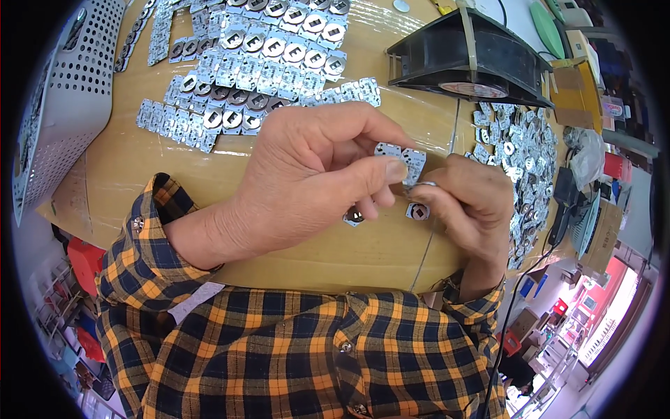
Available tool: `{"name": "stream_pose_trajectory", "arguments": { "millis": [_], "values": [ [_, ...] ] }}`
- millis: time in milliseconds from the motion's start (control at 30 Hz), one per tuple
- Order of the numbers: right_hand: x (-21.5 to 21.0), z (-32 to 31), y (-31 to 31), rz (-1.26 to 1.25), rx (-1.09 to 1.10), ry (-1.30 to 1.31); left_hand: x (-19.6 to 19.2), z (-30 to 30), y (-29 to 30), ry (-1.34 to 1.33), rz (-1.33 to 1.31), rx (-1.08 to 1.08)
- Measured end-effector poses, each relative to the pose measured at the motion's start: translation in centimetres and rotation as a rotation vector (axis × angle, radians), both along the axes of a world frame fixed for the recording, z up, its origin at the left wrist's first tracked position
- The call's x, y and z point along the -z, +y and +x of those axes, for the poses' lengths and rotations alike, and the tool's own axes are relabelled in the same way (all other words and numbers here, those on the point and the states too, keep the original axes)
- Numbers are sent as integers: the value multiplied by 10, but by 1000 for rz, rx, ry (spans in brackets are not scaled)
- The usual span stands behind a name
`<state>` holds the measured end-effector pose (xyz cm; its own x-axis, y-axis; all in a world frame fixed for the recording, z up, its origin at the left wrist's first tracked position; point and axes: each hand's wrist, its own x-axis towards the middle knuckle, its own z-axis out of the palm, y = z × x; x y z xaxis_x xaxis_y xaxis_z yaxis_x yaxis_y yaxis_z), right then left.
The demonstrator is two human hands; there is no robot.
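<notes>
Between the thumb and fingers of my left hand (314,157) is a small white circuit board (414,166), part of a short strip of such boards. My right hand (471,199) is closed, its thumb and forefinger pinching a small board (423,185) seen edge-on, close against the strip. Just below, by my right thumb, a small board with a round silver battery holder (418,211) shows. Another small round-topped board (354,216) peeks out under my left fingers. My fingers hide part of what they hold.
Rows of joined circuit boards (279,49) cover the far left of the table. A pile of loose boards (516,153) lies at right. A black fan (474,59) stands at the back, a white perforated basket (77,91) at left. A black cable (520,283) runs down the right.
</notes>
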<state>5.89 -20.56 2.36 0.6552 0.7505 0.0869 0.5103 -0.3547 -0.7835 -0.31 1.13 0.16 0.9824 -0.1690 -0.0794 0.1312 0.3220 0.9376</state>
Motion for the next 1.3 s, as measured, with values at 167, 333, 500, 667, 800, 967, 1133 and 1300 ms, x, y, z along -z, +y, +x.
{"name": "stream_pose_trajectory", "arguments": {
  "millis": [167,333,500,667,800,967,1133,1300],
  "values": [
    [-4,1,-1,-12,-19,133,-5,0,2,69,80,33],
    [-7,-2,-3,1,107,247,0,-1,-1,82,-14,24],
    [-11,2,-4,-52,-7,155,-2,-1,0,95,91,55],
    [-12,0,-1,52,86,186,-1,-1,0,108,42,70],
    [-5,-2,2,127,69,227,1,-3,-3,75,49,83],
    [-10,-5,-1,115,121,312,0,-1,-1,103,11,104],
    [-7,-5,0,101,67,288,-1,-4,-2,49,44,145],
    [-2,-5,1,75,53,230,-1,-2,-3,106,22,172]
  ]
}}
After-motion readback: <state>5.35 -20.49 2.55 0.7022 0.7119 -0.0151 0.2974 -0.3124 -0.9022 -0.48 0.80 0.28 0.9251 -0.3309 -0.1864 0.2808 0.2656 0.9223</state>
